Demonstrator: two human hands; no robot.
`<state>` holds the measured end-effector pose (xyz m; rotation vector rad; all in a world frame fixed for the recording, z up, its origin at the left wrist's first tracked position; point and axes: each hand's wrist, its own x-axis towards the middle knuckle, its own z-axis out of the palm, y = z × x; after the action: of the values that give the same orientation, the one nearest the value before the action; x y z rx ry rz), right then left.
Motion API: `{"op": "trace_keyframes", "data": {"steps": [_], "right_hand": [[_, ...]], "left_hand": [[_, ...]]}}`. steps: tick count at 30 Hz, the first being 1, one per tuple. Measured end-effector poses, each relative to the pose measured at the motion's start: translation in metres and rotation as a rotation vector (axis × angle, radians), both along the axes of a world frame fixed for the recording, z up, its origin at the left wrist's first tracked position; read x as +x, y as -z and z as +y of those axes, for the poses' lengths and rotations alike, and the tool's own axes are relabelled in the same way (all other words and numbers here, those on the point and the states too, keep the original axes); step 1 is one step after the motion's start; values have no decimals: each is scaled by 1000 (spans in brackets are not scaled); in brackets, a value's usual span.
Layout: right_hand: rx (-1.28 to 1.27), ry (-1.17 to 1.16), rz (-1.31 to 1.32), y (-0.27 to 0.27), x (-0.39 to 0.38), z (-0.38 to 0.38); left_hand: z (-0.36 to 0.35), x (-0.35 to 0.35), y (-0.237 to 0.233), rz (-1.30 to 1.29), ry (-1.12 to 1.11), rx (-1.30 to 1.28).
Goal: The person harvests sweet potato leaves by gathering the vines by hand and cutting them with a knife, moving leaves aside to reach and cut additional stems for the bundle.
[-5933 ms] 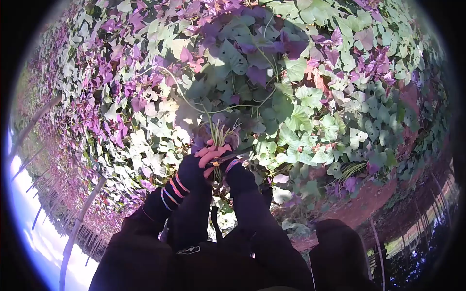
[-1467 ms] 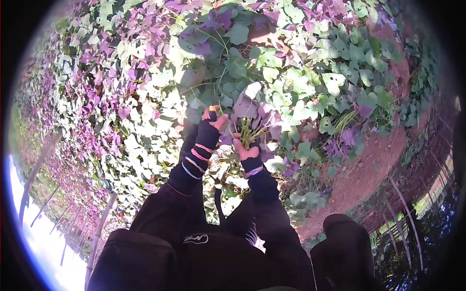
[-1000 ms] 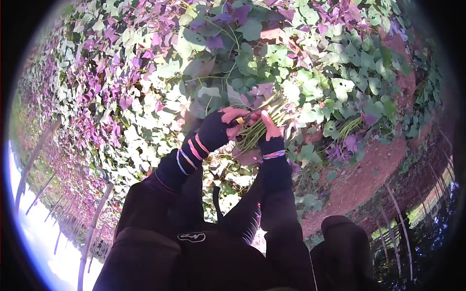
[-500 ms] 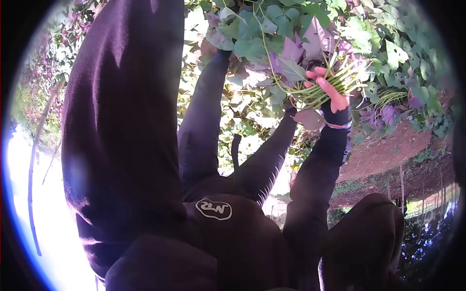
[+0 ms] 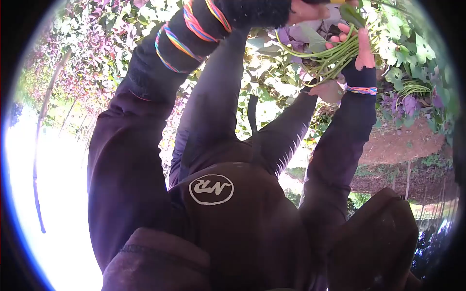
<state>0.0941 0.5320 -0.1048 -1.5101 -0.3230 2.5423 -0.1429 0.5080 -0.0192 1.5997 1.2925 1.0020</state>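
Note:
My right hand (image 5: 361,48) is closed round a bunch of long green vine stems (image 5: 335,58). Broad purple-grey leaves (image 5: 310,39) hang from the bunch on its left. My left hand (image 5: 308,11) is at the top edge, just left of the bunch, and the frame cuts off most of it. Its fingers look closed, with something dark and a bit of yellow beside them. Close by, a green leaf (image 5: 353,15) lies over the stems. Multicoloured bands (image 5: 196,24) wind round my left sleeve, and another band (image 5: 361,90) circles my right wrist.
Leafy ground cover (image 5: 272,82) surrounds my legs (image 5: 213,102). At the right, a second bundle of stems (image 5: 412,88) lies among leaves beside bare reddish soil (image 5: 403,143). A thin bent stick (image 5: 41,131) stands at the left, and posts (image 5: 407,179) show at the lower right.
My left forearm has come into view and reached across to the stems at the top. My right hand and the bunch sit farther right and higher in the view.

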Motion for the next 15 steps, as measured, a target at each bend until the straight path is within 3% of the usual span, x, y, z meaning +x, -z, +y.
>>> {"op": "trace_keyframes", "data": {"steps": [2,4,6,7,8,9,10,11,12,13,14,15], "right_hand": [[-59,-18,131,-5,-4,1],[90,-158,-149,-43,-22,0],[308,-193,-110,-38,-12,-8],[262,-117,-102,-42,-6,-12],[194,-29,-142,-49,-1,-19],[270,-28,-217,-48,8,-27],[294,78,-351,-29,26,-48],[345,5,-347,-30,34,-56],[349,-78,-376,-29,38,-53],[253,-87,-391,-34,42,-62],[266,-133,-396,-21,54,-73],[266,-142,-402,-16,61,-79]], "left_hand": [[-35,36,-14,-199,93,-341],[-52,61,-21,-167,186,-285],[-63,79,-25,-269,213,-345],[-62,78,-32,-355,229,-377],[-59,77,-31,-259,246,-264],[-55,66,-38,-60,233,-314],[-43,49,-23,198,48,-503],[-47,41,-4,135,-225,-701],[-45,41,0,172,-217,-555],[-44,26,12,406,-290,-542],[-41,10,34,431,-241,-711],[-42,1,69,673,-154,-652]]}}
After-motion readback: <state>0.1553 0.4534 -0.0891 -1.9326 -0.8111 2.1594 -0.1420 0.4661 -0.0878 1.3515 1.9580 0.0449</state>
